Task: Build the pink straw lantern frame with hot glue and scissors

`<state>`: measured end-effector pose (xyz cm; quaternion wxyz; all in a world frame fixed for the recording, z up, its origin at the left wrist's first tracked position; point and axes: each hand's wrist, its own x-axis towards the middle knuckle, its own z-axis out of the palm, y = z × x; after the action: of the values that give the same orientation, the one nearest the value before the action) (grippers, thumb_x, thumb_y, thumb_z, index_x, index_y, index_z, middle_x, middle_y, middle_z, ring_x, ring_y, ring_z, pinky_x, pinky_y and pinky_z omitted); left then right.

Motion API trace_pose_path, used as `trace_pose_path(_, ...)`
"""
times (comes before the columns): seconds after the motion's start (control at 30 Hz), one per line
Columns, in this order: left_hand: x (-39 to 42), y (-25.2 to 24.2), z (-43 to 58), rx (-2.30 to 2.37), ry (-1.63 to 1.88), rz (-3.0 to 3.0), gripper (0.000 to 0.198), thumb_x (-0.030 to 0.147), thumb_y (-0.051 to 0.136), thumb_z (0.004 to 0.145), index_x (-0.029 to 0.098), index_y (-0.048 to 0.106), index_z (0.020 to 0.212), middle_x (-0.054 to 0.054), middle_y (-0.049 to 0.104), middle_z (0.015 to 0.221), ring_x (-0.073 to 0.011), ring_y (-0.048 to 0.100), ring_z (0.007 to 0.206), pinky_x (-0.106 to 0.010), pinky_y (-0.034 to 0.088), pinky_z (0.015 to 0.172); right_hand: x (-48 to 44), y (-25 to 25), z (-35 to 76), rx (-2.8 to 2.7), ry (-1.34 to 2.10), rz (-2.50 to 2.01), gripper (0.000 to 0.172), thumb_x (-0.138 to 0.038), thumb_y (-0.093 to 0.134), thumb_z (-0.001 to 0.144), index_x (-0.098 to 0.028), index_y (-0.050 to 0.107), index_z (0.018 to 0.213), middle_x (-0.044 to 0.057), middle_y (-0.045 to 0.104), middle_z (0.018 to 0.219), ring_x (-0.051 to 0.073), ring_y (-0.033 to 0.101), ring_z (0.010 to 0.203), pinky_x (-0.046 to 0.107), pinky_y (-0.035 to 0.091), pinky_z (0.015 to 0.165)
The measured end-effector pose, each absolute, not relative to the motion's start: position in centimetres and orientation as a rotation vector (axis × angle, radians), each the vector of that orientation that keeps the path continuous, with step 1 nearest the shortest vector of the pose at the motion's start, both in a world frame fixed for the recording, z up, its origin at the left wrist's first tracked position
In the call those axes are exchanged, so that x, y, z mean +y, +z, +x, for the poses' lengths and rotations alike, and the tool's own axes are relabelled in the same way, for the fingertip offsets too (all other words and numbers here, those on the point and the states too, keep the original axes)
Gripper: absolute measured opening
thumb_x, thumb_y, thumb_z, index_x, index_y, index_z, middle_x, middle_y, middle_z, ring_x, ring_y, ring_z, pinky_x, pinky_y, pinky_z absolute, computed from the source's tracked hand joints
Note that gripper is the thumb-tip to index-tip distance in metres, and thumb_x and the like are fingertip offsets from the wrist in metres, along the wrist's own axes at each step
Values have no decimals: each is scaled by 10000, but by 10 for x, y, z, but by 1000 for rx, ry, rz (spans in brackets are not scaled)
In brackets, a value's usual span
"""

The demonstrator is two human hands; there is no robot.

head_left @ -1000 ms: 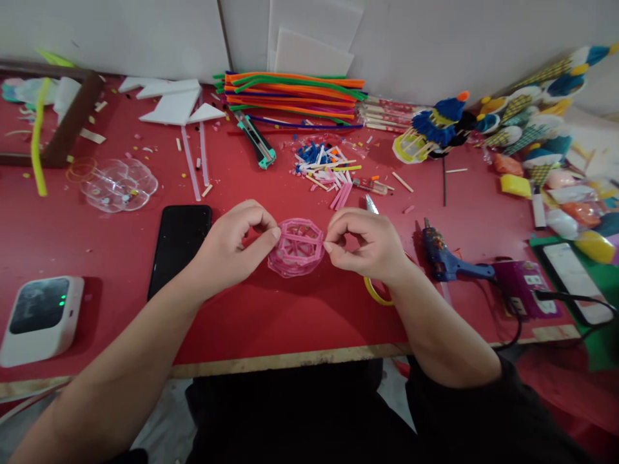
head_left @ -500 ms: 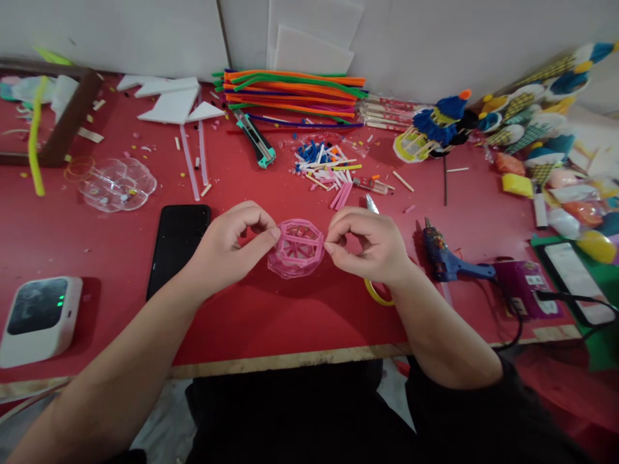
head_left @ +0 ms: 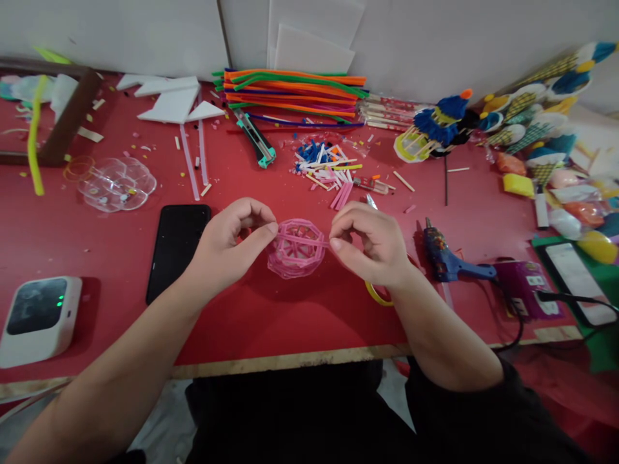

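A small round openwork basket (head_left: 296, 265), built of pink strips, stands on the red table in front of me. Across its top runs a thin pink strip (head_left: 302, 241), stretched between my two hands. My left hand (head_left: 239, 241) pinches the strip's left end between thumb and forefinger, at the basket's upper left rim. On the other side, my right hand (head_left: 370, 241) pinches the right end, just beyond the rim. Scissors with yellow handles (head_left: 377, 295) lie partly hidden under my right hand. A black phone (head_left: 176, 251) rests beside my left wrist.
A blue glue gun (head_left: 447, 258) lies to the right, its cord hanging over the table edge. Behind the basket are cut sticks (head_left: 333, 171), a utility knife (head_left: 256, 140) and colourful pipe cleaners (head_left: 294, 93). A white device (head_left: 41, 319) stands at left.
My right hand has shifted slightly right, away from the basket's rim, and my left slightly up and left. More of the pink strip now shows between them. The basket stays in place.
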<state>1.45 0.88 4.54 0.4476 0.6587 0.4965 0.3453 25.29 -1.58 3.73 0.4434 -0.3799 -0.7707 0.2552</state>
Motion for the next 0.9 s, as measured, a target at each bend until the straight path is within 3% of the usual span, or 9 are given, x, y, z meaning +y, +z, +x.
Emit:
trace_pose_path(0.23, 9, 43, 13, 1214, 872, 1672, 67, 280, 637, 855, 232, 600, 883, -6, 677, 799, -160, 647, 712, -306, 498, 640, -16, 37, 252, -1918, 596, -977, 133, -205, 613, 895, -218, 572, 768, 7, 578, 723, 126, 485, 636, 294, 412, 585)
trace_pose_path(0.43, 9, 40, 12, 1160, 885, 1695, 96, 285, 647, 864, 231, 590, 919, -7, 674, 835, -154, 633, 722, -309, 496, 656, -15, 35, 250, -1946, 573, -924, 154, -194, 623, 904, -211, 606, 752, 9, 624, 694, 131, 574, 662, 289, 462, 621)
trace_pose_path(0.9, 9, 38, 11, 1170, 910, 1764, 110, 280, 627, 866, 222, 583, 948, -26, 657, 908, -166, 620, 780, -319, 512, 709, -16, 34, 252, -1956, 608, -933, 181, -215, 612, 924, -217, 592, 744, 7, 616, 688, 127, 560, 647, 286, 447, 611)
